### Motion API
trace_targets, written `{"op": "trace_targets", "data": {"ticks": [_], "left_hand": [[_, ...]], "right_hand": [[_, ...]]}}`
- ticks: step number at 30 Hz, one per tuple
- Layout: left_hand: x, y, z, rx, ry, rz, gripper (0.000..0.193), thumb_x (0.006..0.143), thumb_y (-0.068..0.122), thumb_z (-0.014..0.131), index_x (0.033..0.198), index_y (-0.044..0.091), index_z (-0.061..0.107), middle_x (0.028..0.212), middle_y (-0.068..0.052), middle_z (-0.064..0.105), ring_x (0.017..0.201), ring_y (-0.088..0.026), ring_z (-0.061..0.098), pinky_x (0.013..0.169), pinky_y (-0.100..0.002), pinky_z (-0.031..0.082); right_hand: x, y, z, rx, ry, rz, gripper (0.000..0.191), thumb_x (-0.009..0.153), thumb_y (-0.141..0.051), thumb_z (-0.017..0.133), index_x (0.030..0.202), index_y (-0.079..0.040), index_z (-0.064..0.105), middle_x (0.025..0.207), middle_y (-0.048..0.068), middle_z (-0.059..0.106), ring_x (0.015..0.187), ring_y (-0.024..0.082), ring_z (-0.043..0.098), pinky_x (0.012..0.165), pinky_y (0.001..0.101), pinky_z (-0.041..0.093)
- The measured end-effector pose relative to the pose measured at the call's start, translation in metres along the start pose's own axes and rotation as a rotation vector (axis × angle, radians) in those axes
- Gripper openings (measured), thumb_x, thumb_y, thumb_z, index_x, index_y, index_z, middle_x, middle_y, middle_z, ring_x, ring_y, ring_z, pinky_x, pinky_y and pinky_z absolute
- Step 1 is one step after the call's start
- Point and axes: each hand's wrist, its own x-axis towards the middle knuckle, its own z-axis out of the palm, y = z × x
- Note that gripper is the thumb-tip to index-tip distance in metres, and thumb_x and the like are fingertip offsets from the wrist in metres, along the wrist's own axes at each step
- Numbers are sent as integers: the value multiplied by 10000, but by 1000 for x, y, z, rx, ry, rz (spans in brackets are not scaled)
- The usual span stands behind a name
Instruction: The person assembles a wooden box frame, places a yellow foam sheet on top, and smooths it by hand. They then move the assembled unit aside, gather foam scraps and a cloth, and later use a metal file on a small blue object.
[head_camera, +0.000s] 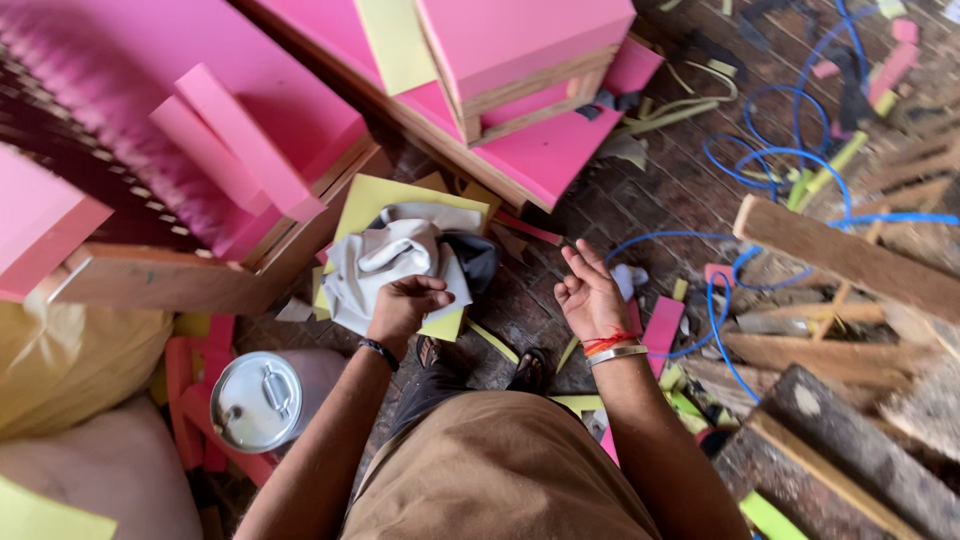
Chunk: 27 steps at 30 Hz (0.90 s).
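Note:
My left hand (408, 304) is closed around the edge of a crumpled grey-white cloth (395, 262) that lies on a yellow foam sheet (392, 200) on the floor. My right hand (590, 293) hovers palm up to the right of the cloth, fingers loosely spread, holding nothing. It wears a red thread and a metal bangle at the wrist. A small white scrap (630, 279) lies just beyond its fingers. My knees in brown trousers (500, 470) fill the bottom centre.
Pink foam-covered wooden frames (520, 60) stand ahead and at left (200, 140). A round metal lid with a handle (257, 401) lies at lower left. Blue cable (790, 155), wooden planks (850, 255) and pink and yellow foam offcuts litter the brick floor at right.

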Motion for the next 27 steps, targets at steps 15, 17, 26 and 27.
{"op": "trace_targets", "data": {"ticks": [15, 17, 26, 27], "left_hand": [[21, -4, -34, 241, -806, -208, 707, 790, 11, 728, 1446, 74, 473, 1338, -89, 673, 902, -157, 705, 759, -291, 559], [22, -13, -44, 253, -1000, -283, 736, 808, 37, 744, 1479, 68, 446, 1351, -113, 666, 975, -177, 713, 838, -316, 577], [-28, -43, 2, 557, -1436, -493, 687, 902, 269, 745, 1492, 56, 465, 1369, -104, 655, 1154, -253, 673, 963, -375, 535], [-35, -46, 10, 635, -1472, -485, 696, 901, 317, 734, 1495, 74, 463, 1387, -89, 653, 1193, -245, 671, 994, -383, 528]], "right_hand": [[-92, 124, -78, 373, 158, -270, 313, 1000, -384, 645, 783, -160, 668, 525, -99, 508, 442, 49, 422, 533, 279, 382], [-117, 161, -66, 447, 274, -296, 277, 997, -340, 639, 829, -123, 682, 543, -88, 514, 452, 57, 425, 542, 277, 398], [-258, 259, -92, 780, 669, -482, 171, 951, -250, 637, 910, -87, 667, 622, -42, 515, 538, 99, 437, 561, 287, 385], [-274, 271, -96, 828, 691, -526, 156, 943, -239, 636, 904, -90, 661, 616, -39, 507, 541, 102, 439, 565, 288, 383]]}}
